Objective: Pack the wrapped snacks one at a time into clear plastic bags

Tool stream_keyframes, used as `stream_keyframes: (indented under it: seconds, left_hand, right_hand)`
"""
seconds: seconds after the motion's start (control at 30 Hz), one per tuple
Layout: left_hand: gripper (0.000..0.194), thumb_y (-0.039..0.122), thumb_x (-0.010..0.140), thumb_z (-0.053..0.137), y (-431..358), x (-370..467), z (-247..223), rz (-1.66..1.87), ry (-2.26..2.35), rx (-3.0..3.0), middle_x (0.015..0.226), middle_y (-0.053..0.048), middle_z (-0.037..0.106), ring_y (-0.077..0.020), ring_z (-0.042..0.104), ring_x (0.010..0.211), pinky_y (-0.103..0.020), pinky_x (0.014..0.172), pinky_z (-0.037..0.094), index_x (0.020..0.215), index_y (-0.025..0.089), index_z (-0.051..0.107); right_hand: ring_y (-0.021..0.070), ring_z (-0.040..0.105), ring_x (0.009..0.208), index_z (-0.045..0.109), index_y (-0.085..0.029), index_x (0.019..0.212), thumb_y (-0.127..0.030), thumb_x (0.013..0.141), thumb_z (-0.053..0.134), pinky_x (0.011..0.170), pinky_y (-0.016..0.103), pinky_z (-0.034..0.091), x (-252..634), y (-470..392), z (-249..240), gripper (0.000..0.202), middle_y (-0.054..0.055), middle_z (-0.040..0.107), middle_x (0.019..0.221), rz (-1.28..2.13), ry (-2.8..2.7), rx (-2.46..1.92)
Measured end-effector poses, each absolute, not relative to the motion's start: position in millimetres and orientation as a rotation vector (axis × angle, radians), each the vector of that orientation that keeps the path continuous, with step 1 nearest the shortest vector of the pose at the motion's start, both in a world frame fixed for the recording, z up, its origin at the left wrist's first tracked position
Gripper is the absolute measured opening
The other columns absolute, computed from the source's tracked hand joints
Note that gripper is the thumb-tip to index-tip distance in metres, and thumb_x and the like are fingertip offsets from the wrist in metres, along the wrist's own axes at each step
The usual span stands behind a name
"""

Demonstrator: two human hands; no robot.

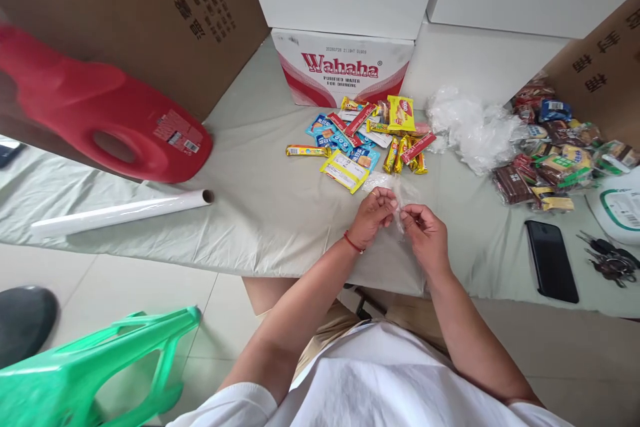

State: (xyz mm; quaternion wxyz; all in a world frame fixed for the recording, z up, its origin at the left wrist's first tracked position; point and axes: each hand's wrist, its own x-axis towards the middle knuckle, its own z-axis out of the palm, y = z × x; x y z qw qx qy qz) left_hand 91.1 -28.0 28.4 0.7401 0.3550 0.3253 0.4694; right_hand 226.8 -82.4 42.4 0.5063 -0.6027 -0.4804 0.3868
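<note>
Between my two hands is a clear plastic bag, pinched by the fingers of both. My left hand, with a red string at its wrist, grips its left side; my right hand has the right side between thumb and fingers. Just beyond lies a pile of wrapped snacks: a yellow-and-white packet nearest my left hand, blue packets, red sticks, yellow-wrapped bars and a yellow packet. A heap of crumpled clear bags sits to the right of the pile.
A white Wahaha carton stands behind the snacks. On the left are a red jug and a white roll. To the right lie bagged snacks, a black phone and keys. A green stool stands on the floor.
</note>
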Motion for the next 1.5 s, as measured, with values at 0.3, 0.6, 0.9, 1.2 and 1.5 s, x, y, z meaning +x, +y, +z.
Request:
stream_keyframes:
  seconds: [0.3, 0.6, 0.9, 1.2, 1.5]
  left_hand:
    - [0.029, 0.039, 0.073, 0.080, -27.5, 88.8, 27.4, 1.013, 0.703, 0.781, 0.062, 0.006, 0.052, -0.0058, 0.041, 0.054, -0.022, 0.052, 0.029, 0.078, 0.017, 0.062]
    - [0.027, 0.029, 0.067, 0.078, -20.7, 84.1, 33.4, 1.100, 0.673, 0.452, 0.090, -0.001, 0.068, -0.0143, 0.068, 0.082, -0.027, 0.076, 0.052, 0.079, 0.019, 0.056]
    - [0.026, 0.026, 0.069, 0.081, -21.3, 81.5, 36.0, 1.144, 0.622, 0.406, 0.096, 0.000, 0.068, -0.0178, 0.070, 0.092, -0.034, 0.084, 0.057, 0.080, 0.019, 0.058]
    - [0.027, 0.024, 0.059, 0.084, -22.5, 85.1, 33.2, 1.110, 0.647, 0.500, 0.093, 0.000, 0.066, -0.0153, 0.067, 0.084, -0.031, 0.080, 0.055, 0.072, 0.016, 0.061]
    - [0.048, 0.057, 0.072, 0.082, -24.1, 86.9, 32.3, 1.133, 0.700, 0.497, 0.093, 0.001, 0.063, -0.0125, 0.061, 0.077, -0.024, 0.061, 0.053, 0.093, 0.021, 0.057]
  right_hand:
    - [0.0115, 0.051, 0.066, 0.071, -0.021, 0.092, -0.045, 0.082, 0.078, 0.063, 0.025, 0.043, 238.9, -81.4, 39.5, 0.026, -0.002, 0.063, 0.078, 0.938, -0.964, -1.391]
    - [0.0094, 0.053, 0.068, 0.071, -0.022, 0.088, -0.039, 0.076, 0.085, 0.061, 0.023, 0.044, 268.1, -89.1, 47.6, 0.024, 0.000, 0.064, 0.088, 1.066, -0.683, -1.173]
    - [0.0090, 0.052, 0.069, 0.067, -0.018, 0.084, -0.036, 0.069, 0.089, 0.056, 0.021, 0.040, 311.9, -118.5, 43.3, 0.032, 0.002, 0.064, 0.092, 0.997, -0.551, -1.274]
    - [0.0339, 0.048, 0.130, 0.061, -0.023, 0.130, -0.043, 0.081, 0.082, 0.108, 0.056, 0.041, 293.3, -95.7, 74.4, 0.057, 0.014, 0.058, 0.133, -0.124, -1.709, -1.510]
    - [0.0299, 0.050, 0.123, 0.077, -0.034, 0.116, -0.017, 0.097, 0.057, 0.104, 0.049, 0.044, 251.5, -43.8, 56.4, 0.033, 0.006, 0.069, 0.112, -0.002, -2.297, -1.383]
